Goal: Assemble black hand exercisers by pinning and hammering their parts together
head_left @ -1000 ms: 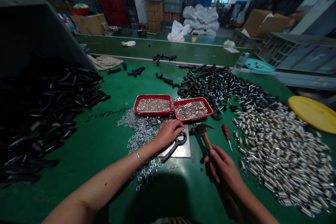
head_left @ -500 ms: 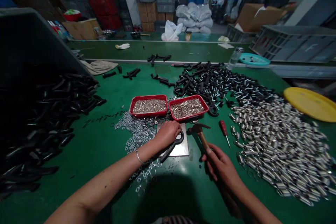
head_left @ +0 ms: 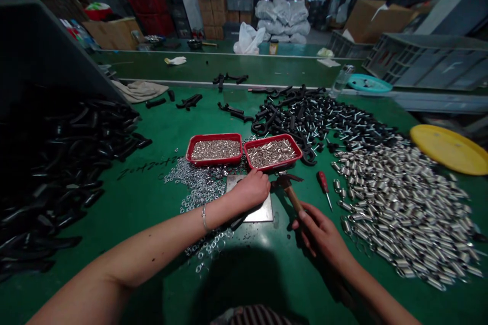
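My right hand [head_left: 319, 229] is wrapped round the wooden handle of a claw hammer [head_left: 293, 198], whose head lies just right of a small metal plate [head_left: 265, 213]. Over that plate is my left hand [head_left: 254, 189], its fingers curled down and closed; whatever they may hold is hidden. A black plastic part [head_left: 238, 222] pokes out from under my left wrist, mostly covered. Just beyond my left fingers stands a red tray [head_left: 274, 167] of small metal pins. Beside it is another red tray [head_left: 213, 163] full of tiny metal pieces.
Small metal rings [head_left: 198, 188] are scattered left of the plate. A red-handled screwdriver [head_left: 323, 183] lies right of the hammer, near a big heap of springs [head_left: 404, 213]. Black parts with metal pins [head_left: 316, 117] pile up behind. More black handles [head_left: 76, 162] fill the left side.
My left hand has shifted slightly right and now covers the ring end of the black part, which showed before. My right hand keeps the hammer in nearly the same place.
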